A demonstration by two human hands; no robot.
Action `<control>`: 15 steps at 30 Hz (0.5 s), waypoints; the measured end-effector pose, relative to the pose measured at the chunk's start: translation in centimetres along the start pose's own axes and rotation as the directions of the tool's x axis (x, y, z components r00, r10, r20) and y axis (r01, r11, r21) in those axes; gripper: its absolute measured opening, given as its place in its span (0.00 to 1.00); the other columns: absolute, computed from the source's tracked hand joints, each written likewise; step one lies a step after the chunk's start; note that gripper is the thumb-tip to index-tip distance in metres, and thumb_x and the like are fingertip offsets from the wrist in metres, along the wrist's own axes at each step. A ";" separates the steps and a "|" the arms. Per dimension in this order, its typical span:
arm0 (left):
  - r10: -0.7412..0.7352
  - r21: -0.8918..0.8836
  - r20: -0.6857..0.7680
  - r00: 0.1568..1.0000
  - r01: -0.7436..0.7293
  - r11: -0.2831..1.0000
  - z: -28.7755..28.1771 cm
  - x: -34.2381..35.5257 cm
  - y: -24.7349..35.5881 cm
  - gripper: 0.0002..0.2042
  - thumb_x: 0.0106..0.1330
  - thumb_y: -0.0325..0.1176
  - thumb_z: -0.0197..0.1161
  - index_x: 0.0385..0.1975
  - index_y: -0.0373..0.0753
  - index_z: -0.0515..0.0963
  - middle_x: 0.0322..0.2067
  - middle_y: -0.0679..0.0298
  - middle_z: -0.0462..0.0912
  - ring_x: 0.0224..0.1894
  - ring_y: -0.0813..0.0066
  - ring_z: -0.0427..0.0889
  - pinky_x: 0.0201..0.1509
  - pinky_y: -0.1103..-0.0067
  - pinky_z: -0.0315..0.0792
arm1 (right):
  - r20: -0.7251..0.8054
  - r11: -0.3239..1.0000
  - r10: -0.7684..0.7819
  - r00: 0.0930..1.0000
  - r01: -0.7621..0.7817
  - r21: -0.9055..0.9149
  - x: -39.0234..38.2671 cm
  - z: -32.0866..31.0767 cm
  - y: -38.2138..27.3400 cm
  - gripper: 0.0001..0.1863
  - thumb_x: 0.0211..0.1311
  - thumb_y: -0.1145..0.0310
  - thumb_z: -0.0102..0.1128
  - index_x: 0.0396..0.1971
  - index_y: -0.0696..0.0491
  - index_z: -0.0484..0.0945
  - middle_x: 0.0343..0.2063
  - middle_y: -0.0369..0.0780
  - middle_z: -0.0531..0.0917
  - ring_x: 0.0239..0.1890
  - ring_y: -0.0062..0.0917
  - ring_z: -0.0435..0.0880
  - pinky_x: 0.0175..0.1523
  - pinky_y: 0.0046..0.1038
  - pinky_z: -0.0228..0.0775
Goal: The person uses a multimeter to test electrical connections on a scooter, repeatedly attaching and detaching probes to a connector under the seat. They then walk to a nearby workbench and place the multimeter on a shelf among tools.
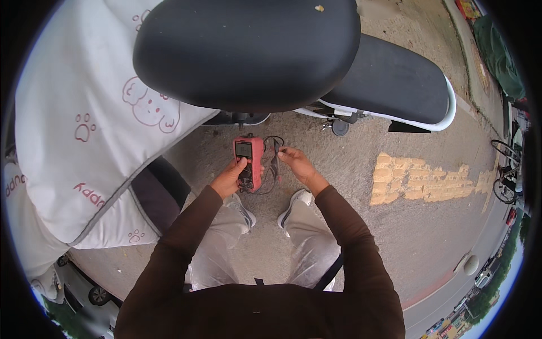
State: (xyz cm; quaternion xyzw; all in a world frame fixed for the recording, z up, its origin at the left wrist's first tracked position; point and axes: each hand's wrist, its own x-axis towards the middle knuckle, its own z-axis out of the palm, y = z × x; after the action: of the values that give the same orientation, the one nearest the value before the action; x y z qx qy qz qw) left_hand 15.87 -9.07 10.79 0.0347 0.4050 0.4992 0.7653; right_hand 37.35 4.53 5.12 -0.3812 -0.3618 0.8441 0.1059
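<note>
A red multimeter (pixel 257 169) with a small grey display is gripped in my left hand (pixel 228 176), the thumb lying on its front just under the screen. To its right, my right hand (pixel 299 164) pinches the dark test leads (pixel 275 155) between thumb and fingers. The black wires loop beside and below the meter. Both hands are low in front of me, above the pavement and close to the scooter's black front seat (pixel 248 53). Where the far ends of the leads lie is hard to make out.
Behind the front seat sits a longer black rear seat (pixel 389 79) with a white rail. A white padded cover (pixel 84 130) with paw prints drapes over the left side. Worn yellow paint (pixel 420 179) marks the pavement at right. A bicycle (pixel 505 169) stands at the far right.
</note>
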 end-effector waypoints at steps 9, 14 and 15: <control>-0.234 -0.177 0.032 0.972 0.236 0.955 -15.8 11.8 -8.8 0.20 0.65 0.42 0.68 0.54 0.45 0.75 0.48 0.65 0.83 0.49 0.70 0.83 0.56 0.66 0.77 | -0.054 0.750 0.080 0.995 -0.096 -0.654 8.5 -8.6 3.0 0.13 0.72 0.64 0.50 0.36 0.61 0.73 0.30 0.41 0.86 0.21 0.23 0.78 0.25 0.30 0.71; -0.194 0.001 -0.227 0.954 0.199 0.980 -22.6 18.8 -8.7 0.15 0.68 0.45 0.65 0.50 0.48 0.77 0.42 0.69 0.85 0.45 0.73 0.84 0.48 0.67 0.81 | 0.054 0.676 0.096 0.994 -0.025 -0.736 10.7 -12.9 5.0 0.15 0.72 0.62 0.51 0.32 0.61 0.73 0.23 0.40 0.83 0.16 0.24 0.77 0.18 0.30 0.66; -0.204 0.132 -0.262 0.943 0.245 0.961 -22.9 19.5 -8.1 0.16 0.68 0.45 0.64 0.51 0.48 0.76 0.42 0.68 0.84 0.45 0.72 0.84 0.46 0.66 0.81 | 0.081 0.698 0.114 0.990 -0.022 -0.716 10.2 -13.3 5.0 0.15 0.72 0.62 0.51 0.31 0.60 0.73 0.22 0.39 0.82 0.16 0.22 0.77 0.17 0.28 0.65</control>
State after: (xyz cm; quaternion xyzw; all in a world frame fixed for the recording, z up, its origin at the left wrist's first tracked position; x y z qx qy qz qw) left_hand 10.23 -5.69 -19.61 -0.0117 0.5373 0.3743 0.7557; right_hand 40.44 12.63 -10.09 -0.3546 -0.6513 0.6629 -0.1029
